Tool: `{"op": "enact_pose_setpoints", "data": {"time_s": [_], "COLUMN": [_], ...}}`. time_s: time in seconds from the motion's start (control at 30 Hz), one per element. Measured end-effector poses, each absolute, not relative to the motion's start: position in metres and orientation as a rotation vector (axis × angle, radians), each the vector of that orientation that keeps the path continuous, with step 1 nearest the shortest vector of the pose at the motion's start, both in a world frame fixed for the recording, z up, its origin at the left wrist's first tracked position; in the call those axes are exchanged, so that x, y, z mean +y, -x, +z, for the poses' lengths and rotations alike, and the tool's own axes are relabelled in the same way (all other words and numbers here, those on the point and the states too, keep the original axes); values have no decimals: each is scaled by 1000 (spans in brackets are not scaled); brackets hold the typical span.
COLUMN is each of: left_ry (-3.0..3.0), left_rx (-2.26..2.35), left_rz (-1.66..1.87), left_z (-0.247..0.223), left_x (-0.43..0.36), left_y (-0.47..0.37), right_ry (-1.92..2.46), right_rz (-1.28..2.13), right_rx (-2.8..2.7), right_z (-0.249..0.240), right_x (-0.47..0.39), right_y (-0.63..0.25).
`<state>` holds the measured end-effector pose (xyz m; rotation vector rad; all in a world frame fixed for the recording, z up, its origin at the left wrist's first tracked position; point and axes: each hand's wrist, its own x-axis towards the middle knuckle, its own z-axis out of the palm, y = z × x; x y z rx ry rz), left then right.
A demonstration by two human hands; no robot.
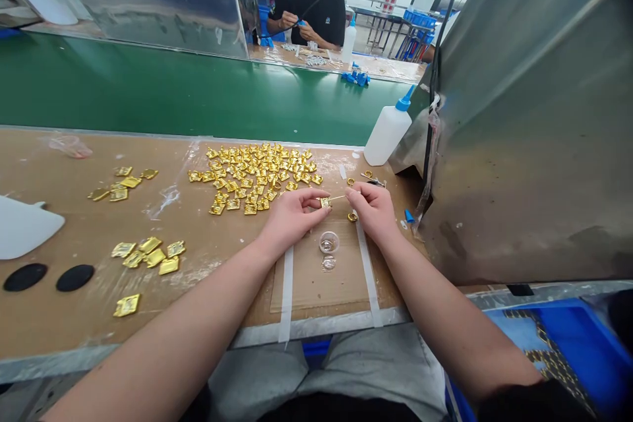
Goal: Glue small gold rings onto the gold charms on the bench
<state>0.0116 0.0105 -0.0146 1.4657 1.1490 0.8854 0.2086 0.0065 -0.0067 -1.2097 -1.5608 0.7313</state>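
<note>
My left hand (291,214) pinches a small gold metal piece (325,202) between thumb and fingertips above the brown worktop. A thin stick (337,197) is held in my right hand (372,210), its tip touching that gold piece. A gold ring-like part (353,216) lies just under my right hand. A small clear round cup (329,242) stands on a taped clear sheet (316,283) below both hands. A large spread of several gold pieces (257,175) lies just beyond my left hand.
Smaller groups of gold pieces (148,254) lie at left. A white squeeze bottle with a blue tip (387,132) stands at right by a metal partition (534,119). Behind runs a green conveyor belt (173,89); a person in black (309,3) works across it. A blue bin (564,343) sits at lower right.
</note>
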Motion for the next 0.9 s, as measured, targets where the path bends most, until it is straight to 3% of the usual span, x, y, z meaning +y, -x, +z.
{"op": "enact_pose_setpoints", "data": {"time_s": [0.7, 0.9], "left_ry": [-1437, -1434], "left_rx": [1115, 1095], "left_rz": [871, 891], "left_z": [-12, -13], "left_x": [9, 8], "left_y": [-11, -13], "right_ry": [1206, 967], "right_rz": [603, 729], "right_rx": [-1644, -2074], "right_z": [1, 14], "right_x": [1, -10], "right_y": [-208, -209]}}
